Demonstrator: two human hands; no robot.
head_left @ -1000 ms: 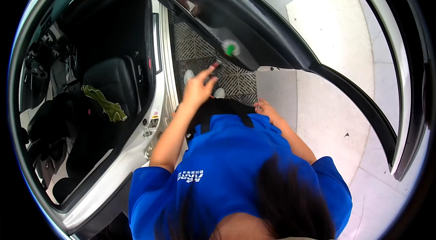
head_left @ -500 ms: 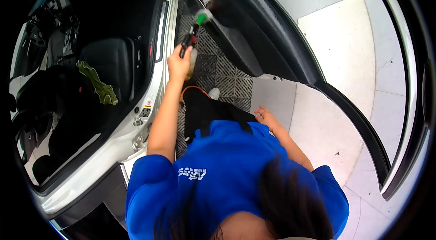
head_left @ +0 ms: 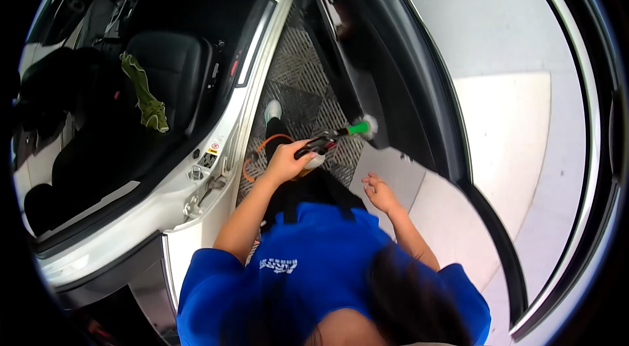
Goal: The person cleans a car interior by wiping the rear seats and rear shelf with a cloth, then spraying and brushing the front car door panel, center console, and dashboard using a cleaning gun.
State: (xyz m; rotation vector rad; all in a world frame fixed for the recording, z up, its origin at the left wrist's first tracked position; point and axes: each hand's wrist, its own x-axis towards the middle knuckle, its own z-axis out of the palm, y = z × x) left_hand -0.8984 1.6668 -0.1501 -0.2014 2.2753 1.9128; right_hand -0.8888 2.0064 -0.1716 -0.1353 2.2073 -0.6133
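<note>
My left hand is closed around the handle of a black air cleaning gun. A green collar and a round pale-bristled brush form its tip, and a translucent bottle hangs below. The brush is at the lower rear part of the black inner door panel; whether it touches is hard to tell. Near my left wrist an orange hose curves down. My right hand hangs in front of my body near the door's rear edge, holding nothing, fingers loosely bent and slightly apart.
At left is the open white car body with its sill and door latch. A green cloth lies on the black seat. The open door spans the right. Grated floor tiles and my shoe show between.
My left hand has brought the air gun back towards my body and to the right, its brush shifting from the panel's front to its rear. The view has turned slightly.
</note>
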